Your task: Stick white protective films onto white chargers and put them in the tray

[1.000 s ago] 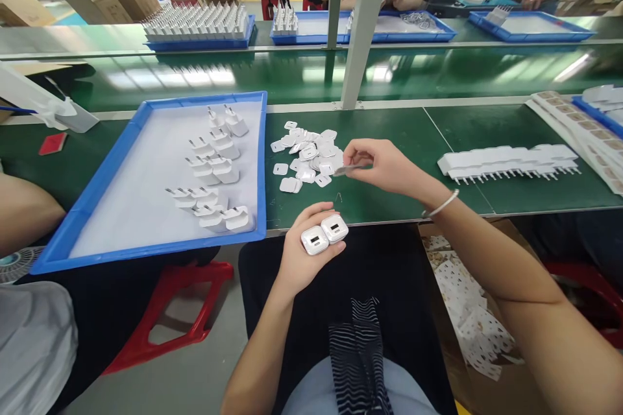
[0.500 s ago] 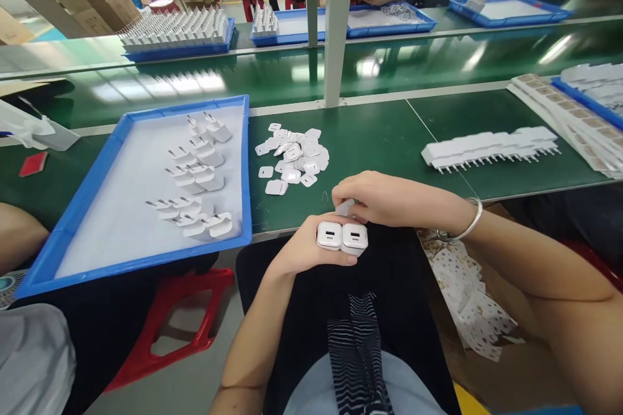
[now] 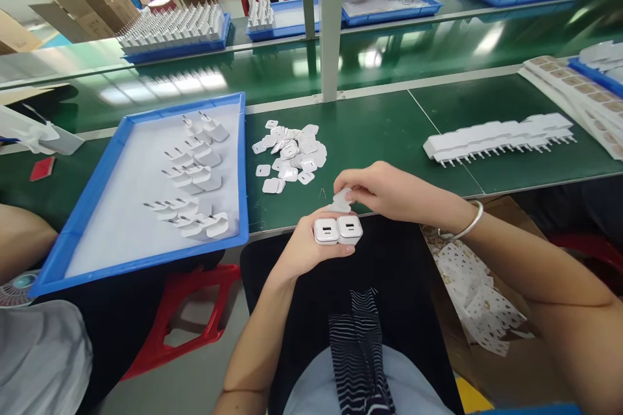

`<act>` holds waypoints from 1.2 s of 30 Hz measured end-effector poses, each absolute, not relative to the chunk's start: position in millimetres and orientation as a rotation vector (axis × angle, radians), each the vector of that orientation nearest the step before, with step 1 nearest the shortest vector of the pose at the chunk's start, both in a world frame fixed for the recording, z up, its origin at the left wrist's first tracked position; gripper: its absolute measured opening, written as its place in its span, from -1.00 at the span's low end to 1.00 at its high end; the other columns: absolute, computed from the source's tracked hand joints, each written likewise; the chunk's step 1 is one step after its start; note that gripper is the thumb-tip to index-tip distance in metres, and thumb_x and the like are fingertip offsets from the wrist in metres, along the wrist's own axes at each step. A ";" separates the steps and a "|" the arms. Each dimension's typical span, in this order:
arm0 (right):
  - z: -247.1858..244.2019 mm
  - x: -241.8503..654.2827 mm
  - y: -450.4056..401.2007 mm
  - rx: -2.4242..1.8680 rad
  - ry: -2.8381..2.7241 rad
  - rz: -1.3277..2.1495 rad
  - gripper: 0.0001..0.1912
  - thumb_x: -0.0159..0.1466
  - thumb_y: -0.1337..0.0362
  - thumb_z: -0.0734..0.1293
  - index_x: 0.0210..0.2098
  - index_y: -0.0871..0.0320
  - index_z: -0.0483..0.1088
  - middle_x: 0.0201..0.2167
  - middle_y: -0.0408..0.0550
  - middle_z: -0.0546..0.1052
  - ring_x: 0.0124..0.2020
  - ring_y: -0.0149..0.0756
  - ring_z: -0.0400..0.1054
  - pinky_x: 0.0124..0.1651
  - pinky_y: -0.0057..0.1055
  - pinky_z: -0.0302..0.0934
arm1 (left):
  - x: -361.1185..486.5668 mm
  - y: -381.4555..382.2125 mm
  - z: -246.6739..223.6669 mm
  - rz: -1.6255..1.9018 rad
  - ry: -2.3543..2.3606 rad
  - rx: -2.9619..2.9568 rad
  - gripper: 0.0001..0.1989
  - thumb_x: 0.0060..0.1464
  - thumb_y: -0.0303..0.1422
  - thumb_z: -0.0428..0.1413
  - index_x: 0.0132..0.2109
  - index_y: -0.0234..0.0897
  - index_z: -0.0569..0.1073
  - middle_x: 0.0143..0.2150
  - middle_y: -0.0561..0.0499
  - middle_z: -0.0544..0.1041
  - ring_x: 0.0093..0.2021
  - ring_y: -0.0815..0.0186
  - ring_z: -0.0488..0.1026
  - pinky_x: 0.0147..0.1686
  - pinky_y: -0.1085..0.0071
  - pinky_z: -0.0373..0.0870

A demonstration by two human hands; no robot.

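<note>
Two white USB chargers (image 3: 338, 229) sit side by side in my left hand (image 3: 307, 243), their port faces turned up toward me. My fingers and thumb are wrapped round them over the bench's front edge. Just behind the chargers, my right hand (image 3: 382, 193) pinches a small white rounded piece (image 3: 342, 199) between thumb and fingers. That piece overlaps the far side of my left hand, and whether it touches the chargers I cannot tell. A loose pile of small white square covers with port slots (image 3: 292, 154) lies on the green bench just beyond my hands.
At left, a blue tray (image 3: 246, 172) holds rows of white plug chargers (image 3: 195, 178). On the right lies a row of chargers (image 3: 496, 136) with prongs toward me. Cut white sheets (image 3: 474, 285) fill a carton below. A post (image 3: 329, 32) stands beyond the pile; a co-worker's arm (image 3: 22, 237) is at left.
My right hand has tilted the white piece so more of it shows above my left hand. The left hand still grips both chargers. The whole view has shifted slightly.
</note>
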State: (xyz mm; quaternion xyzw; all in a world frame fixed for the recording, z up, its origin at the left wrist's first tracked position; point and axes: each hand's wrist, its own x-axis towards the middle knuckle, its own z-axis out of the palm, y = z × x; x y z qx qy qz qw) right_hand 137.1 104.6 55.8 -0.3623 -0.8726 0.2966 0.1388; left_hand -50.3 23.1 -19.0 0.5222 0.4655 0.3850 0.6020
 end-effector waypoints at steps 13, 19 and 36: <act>20.5 149.7 47.3 -1.111 -1.440 1.217 -0.92 0.29 0.22 0.44 -0.20 0.01 0.53 -0.54 -0.18 0.54 -0.56 -0.34 0.40 -0.54 -0.40 0.31 | -31.7 9.2 -19.3 1.456 1.334 1.529 -0.63 0.00 -0.45 0.36 -0.01 -0.16 0.59 0.07 -0.09 0.59 0.15 0.12 0.50 0.20 0.11 0.43; 13.9 128.3 22.2 -1.075 -1.296 1.341 -0.91 0.29 0.20 0.44 -0.19 -0.03 0.53 -0.59 -0.22 0.51 -0.62 -0.36 0.37 -0.61 -0.42 0.28 | -26.3 2.4 -16.0 1.547 1.448 1.783 -0.61 0.05 -0.51 0.30 0.04 -0.19 0.56 0.09 -0.09 0.58 0.11 0.15 0.53 0.14 0.16 0.50; -34.1 137.8 39.4 -0.785 -1.783 -0.317 -0.48 0.22 0.69 0.35 0.05 0.08 0.53 -0.36 -0.08 0.47 -0.40 -0.35 0.42 -0.35 -0.42 0.37 | -34.1 -0.5 -19.3 1.368 0.644 0.861 -0.51 -0.22 -0.33 0.47 -0.05 -0.16 0.66 0.02 -0.02 0.59 0.02 0.14 0.56 0.08 0.28 0.54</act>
